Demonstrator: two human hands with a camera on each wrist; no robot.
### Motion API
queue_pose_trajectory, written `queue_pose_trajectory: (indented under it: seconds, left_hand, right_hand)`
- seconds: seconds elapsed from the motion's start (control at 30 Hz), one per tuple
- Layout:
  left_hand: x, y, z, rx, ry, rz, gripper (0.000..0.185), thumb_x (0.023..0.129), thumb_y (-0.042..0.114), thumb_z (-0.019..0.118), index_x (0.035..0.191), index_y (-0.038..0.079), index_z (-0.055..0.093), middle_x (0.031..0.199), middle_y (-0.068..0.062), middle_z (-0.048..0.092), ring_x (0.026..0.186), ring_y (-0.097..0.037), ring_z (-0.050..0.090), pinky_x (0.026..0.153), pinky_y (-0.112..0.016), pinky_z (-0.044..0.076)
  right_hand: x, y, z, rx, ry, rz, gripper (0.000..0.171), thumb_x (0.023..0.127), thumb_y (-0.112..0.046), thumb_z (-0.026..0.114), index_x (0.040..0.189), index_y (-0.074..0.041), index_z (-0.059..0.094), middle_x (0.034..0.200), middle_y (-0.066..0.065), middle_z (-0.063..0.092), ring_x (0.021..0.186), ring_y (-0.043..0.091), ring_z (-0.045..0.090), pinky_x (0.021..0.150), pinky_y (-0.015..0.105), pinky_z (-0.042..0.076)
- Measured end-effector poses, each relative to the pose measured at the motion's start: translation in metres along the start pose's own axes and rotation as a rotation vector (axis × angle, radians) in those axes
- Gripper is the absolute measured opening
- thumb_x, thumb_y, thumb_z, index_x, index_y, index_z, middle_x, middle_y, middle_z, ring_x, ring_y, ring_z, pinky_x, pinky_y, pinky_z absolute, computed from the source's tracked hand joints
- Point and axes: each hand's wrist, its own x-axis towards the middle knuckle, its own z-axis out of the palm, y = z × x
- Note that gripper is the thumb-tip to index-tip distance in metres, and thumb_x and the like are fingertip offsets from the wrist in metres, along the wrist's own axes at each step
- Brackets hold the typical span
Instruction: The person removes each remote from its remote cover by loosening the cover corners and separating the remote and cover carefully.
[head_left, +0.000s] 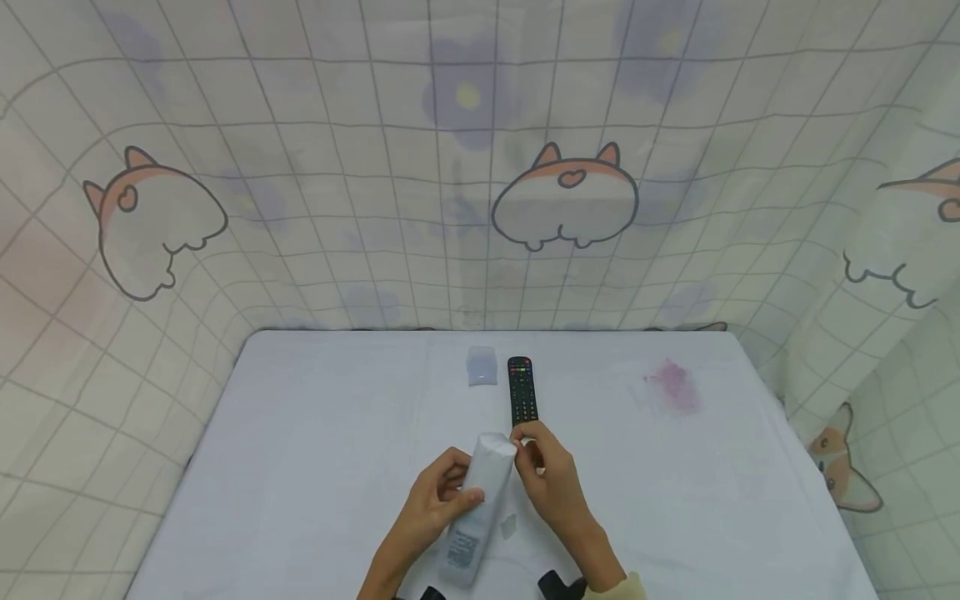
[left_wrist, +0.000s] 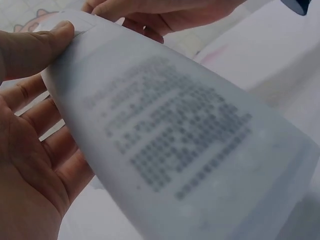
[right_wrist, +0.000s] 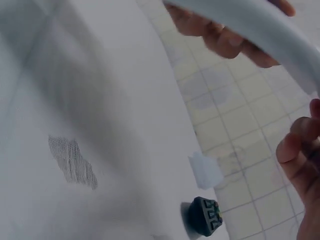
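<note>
A long white packet (head_left: 480, 508) with a block of dark print near its lower end is held tilted above the table. My left hand (head_left: 431, 500) grips its left side, thumb on the front and fingers behind. The thumb lies near the top of the packet (left_wrist: 175, 130) in the left wrist view, where the print is blurred. At the top right corner, my right hand (head_left: 551, 475) pinches the edge between thumb and forefinger. Just beyond that hand lies a black remote control (head_left: 522, 388) with many small buttons. The right wrist view shows the packet (right_wrist: 250, 22) from its side.
A small, pale, square packet (head_left: 482, 366) lies left of the remote. The white tabletop (head_left: 315, 467) has a pink stain (head_left: 677, 386) at the right and a small grey mark (head_left: 508, 526) beside the long packet. A checked curtain (head_left: 375, 208) with cartoon animals surrounds the table.
</note>
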Motion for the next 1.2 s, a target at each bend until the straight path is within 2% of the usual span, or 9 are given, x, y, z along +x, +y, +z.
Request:
queue_pose_trajectory:
  seconds: [0.1, 0.17, 0.3, 0.43, 0.6, 0.73, 0.87, 1.03, 1.2]
  left_hand:
    - [0.001, -0.001, 0.001, 0.015, -0.009, 0.003, 0.028, 0.101, 0.015, 0.069, 0.125, 0.006, 0.058, 0.124, -0.019, 0.073, 0.100, -0.011, 0.075, 0.083, -0.031, 0.062]
    - [0.002, -0.001, 0.001, 0.026, -0.012, 0.009, 0.028, 0.101, 0.015, 0.069, 0.125, 0.007, 0.059, 0.124, -0.019, 0.073, 0.099, -0.011, 0.074, 0.082, -0.030, 0.062]
    - [0.004, -0.001, 0.001, 0.040, -0.015, 0.006, 0.028, 0.100, 0.016, 0.070, 0.125, 0.008, 0.060, 0.122, -0.018, 0.074, 0.098, -0.010, 0.074, 0.082, -0.029, 0.062]
    - [0.004, -0.001, 0.002, 0.026, -0.033, -0.009, 0.030, 0.101, 0.018, 0.070, 0.125, 0.005, 0.059, 0.122, -0.021, 0.073, 0.099, -0.010, 0.074, 0.083, -0.029, 0.061]
    - [0.003, -0.003, 0.003, 0.019, -0.045, -0.016, 0.032, 0.101, 0.018, 0.069, 0.126, 0.002, 0.058, 0.123, -0.024, 0.072, 0.100, -0.009, 0.074, 0.085, -0.028, 0.061]
    - [0.003, -0.002, 0.004, 0.022, -0.032, -0.025, 0.032, 0.101, 0.018, 0.069, 0.127, 0.003, 0.059, 0.124, -0.022, 0.072, 0.101, -0.010, 0.074, 0.085, -0.028, 0.061]
    - [0.004, 0.001, 0.004, 0.046, 0.002, -0.035, 0.032, 0.100, 0.019, 0.071, 0.128, 0.009, 0.061, 0.124, -0.016, 0.074, 0.102, -0.009, 0.073, 0.085, -0.028, 0.060]
    - [0.005, 0.002, 0.003, 0.123, 0.033, -0.027, 0.032, 0.100, 0.022, 0.072, 0.129, 0.014, 0.063, 0.122, -0.009, 0.075, 0.104, -0.007, 0.071, 0.086, -0.026, 0.057]
    - [0.008, 0.002, 0.005, 0.195, 0.056, 0.026, 0.031, 0.099, 0.024, 0.072, 0.129, 0.021, 0.064, 0.123, 0.000, 0.074, 0.107, -0.008, 0.070, 0.087, -0.028, 0.056]
  right_hand:
    - [-0.002, -0.001, -0.001, 0.141, -0.042, 0.108, 0.019, 0.101, 0.005, 0.061, 0.113, -0.010, 0.059, 0.090, 0.003, 0.063, 0.057, 0.003, 0.053, 0.049, 0.017, 0.047]
    - [-0.003, -0.001, -0.004, 0.240, -0.084, 0.191, 0.014, 0.104, 0.001, 0.057, 0.114, -0.010, 0.058, 0.093, 0.003, 0.060, 0.053, 0.007, 0.052, 0.046, 0.023, 0.047]
    - [-0.001, 0.000, -0.011, 0.405, -0.171, 0.292, 0.010, 0.108, -0.006, 0.054, 0.117, -0.005, 0.057, 0.096, 0.003, 0.058, 0.056, 0.011, 0.052, 0.047, 0.031, 0.049]
    - [0.004, 0.003, -0.019, 0.559, -0.249, 0.351, 0.015, 0.108, -0.008, 0.055, 0.119, 0.001, 0.058, 0.085, 0.000, 0.058, 0.063, 0.004, 0.053, 0.051, 0.025, 0.050]
    - [0.008, 0.007, -0.025, 0.675, -0.312, 0.394, 0.018, 0.107, -0.008, 0.056, 0.119, 0.006, 0.057, 0.085, -0.004, 0.058, 0.067, 0.002, 0.053, 0.055, 0.021, 0.049]
    - [0.009, 0.010, -0.026, 0.686, -0.325, 0.389, 0.019, 0.107, -0.008, 0.055, 0.118, 0.008, 0.057, 0.084, -0.002, 0.058, 0.068, 0.003, 0.053, 0.055, 0.021, 0.050]
    - [0.011, 0.009, -0.027, 0.651, -0.316, 0.382, 0.020, 0.108, -0.008, 0.054, 0.119, 0.008, 0.058, 0.089, 0.001, 0.059, 0.070, 0.005, 0.055, 0.057, 0.023, 0.052]
    - [0.019, 0.006, -0.034, 0.593, -0.312, 0.368, 0.017, 0.108, -0.009, 0.055, 0.117, 0.004, 0.061, 0.103, 0.001, 0.063, 0.076, 0.009, 0.059, 0.063, 0.026, 0.056]
    - [0.030, 0.004, -0.042, 0.503, -0.353, 0.322, 0.018, 0.106, -0.007, 0.058, 0.123, -0.001, 0.062, 0.119, 0.015, 0.064, 0.093, 0.007, 0.066, 0.072, 0.030, 0.060]
